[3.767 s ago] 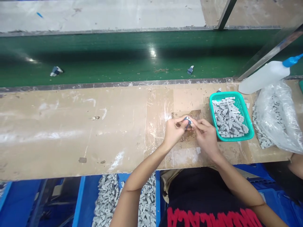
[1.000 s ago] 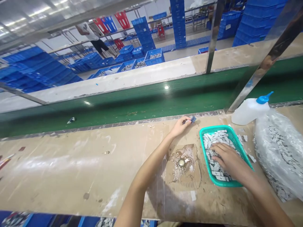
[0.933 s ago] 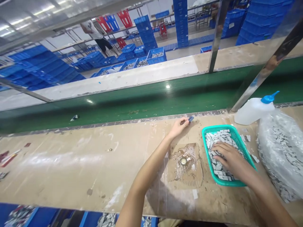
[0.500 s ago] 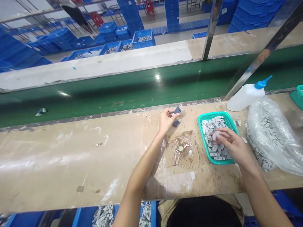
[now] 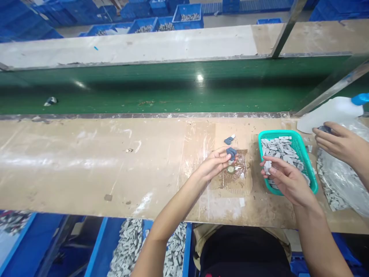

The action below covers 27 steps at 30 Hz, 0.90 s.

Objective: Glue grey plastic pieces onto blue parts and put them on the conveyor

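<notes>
My left hand [image 5: 213,164] is closed on a small dark blue-grey plastic part [image 5: 231,152], above a wet brown patch with a small round metal piece [image 5: 230,169]. Pinched in the fingers of my right hand [image 5: 290,181] is a small light grey plastic piece [image 5: 267,167]. That hand is over the left front side of a green plastic basket [image 5: 314,185], which holds many similar grey pieces [image 5: 284,148]. A second dark blue-grey part [image 5: 229,140] with a pale tip lies on the bench just beyond my left hand.
Another person's hand [image 5: 344,144] reaches in from the right, holding a dark part. A white bottle [image 5: 331,111] with a blue cap and a plastic bag [image 5: 346,181] of pieces stand there. Beyond the bench [image 5: 86,161] runs a green belt [image 5: 161,88]. Blue bins [image 5: 98,246] sit below.
My right hand has lifted a little from the basket's contents with the grey piece. My left hand has come nearer with its dark part. Another person's hand has appeared; the view tilts down.
</notes>
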{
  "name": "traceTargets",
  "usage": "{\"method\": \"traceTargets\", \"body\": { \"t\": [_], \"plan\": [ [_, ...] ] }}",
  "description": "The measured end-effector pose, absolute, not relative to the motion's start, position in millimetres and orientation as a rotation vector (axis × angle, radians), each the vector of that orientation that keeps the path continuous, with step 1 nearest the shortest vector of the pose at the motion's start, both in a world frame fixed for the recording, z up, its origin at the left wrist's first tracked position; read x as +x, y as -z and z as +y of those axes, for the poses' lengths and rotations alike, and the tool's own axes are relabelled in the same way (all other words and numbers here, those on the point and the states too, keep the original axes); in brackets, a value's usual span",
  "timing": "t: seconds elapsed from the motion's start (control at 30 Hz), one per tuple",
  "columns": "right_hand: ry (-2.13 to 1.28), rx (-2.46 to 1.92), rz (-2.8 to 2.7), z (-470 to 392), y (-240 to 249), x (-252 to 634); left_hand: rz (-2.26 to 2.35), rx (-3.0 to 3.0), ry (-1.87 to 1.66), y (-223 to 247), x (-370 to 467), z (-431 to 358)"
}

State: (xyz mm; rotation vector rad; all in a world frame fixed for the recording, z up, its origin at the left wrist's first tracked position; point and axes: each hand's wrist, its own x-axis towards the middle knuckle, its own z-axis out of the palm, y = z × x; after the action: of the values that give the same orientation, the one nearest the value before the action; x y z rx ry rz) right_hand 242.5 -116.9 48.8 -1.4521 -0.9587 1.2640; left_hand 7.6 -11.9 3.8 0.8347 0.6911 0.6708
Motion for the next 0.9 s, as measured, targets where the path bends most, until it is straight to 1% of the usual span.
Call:
{"method": "traceTargets", "body": {
  "t": [0.1, 0.33, 0.43, 0.63, 0.8, 0.9],
  "plan": [
    [-1.080, -1.539, -1.154, -117.7, -41.5, 228.4, 0.674, 0.750, -0.645, -6.4, 6.4, -12.3],
    [-0.812, -1.701, -1.406, -112.8, -36.9, 198.9, 0.687, 0.713, -0.770, -5.0, 4.2, -5.3],
    [-0.768, -1.767, -1.490, -110.3, -37.4, 190.8, 0.692, 0.692, -0.815, -1.1, 0.9, -1.7],
    [-0.572, -1.893, -1.712, -106.1, -30.7, 180.6, 0.682, 0.691, -0.870, 2.3, -5.6, 6.3],
    [-0.366, -1.803, -1.931, -104.7, -28.4, 175.3, 0.717, 0.763, -0.890, 1.4, -9.6, 9.8],
    [-0.314, -1.713, -2.001, -103.5, -29.4, 172.6, 0.727, 0.796, -0.900, 3.3, -10.1, 11.8]
  ]
}}
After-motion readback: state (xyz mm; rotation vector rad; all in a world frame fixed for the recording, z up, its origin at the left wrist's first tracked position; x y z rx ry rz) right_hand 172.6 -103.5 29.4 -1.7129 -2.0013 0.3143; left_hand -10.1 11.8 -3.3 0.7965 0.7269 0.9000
